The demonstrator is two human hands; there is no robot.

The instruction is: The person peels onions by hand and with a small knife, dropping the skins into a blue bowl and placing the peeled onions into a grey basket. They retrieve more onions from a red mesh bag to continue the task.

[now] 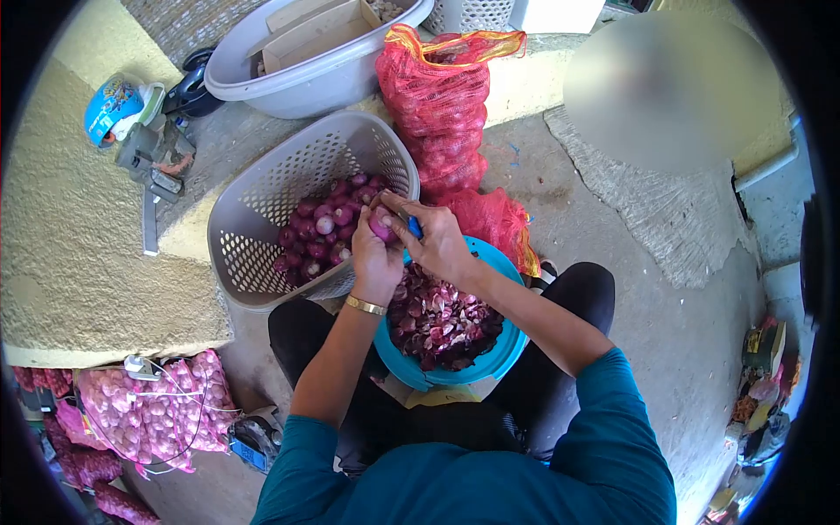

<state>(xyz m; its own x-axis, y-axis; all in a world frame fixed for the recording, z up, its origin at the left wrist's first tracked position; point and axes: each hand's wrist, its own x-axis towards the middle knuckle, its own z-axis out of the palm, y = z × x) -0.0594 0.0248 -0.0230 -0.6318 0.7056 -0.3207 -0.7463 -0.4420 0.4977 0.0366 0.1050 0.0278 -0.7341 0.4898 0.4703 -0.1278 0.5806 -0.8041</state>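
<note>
A purple onion (381, 225) is held in my left hand (376, 262), over the edge of the grey basket. Against the onion, my right hand (437, 243) grips a small knife (414, 227) whose blue handle shows between the fingers; its blade is hard to make out. Peeled purple onions (325, 225) lie in the grey perforated basket (254, 192) to the left. Under my hands, between my knees, stands a turquoise basin (510, 354) holding a heap of dark and pale onion skins (446, 319).
Behind the basket stands a red net sack (442, 114) of onions, with another red net (484, 219) lower down. A large grey tub (306, 87) is at the top. Pink net bags (166, 407) with a cable lie lower left.
</note>
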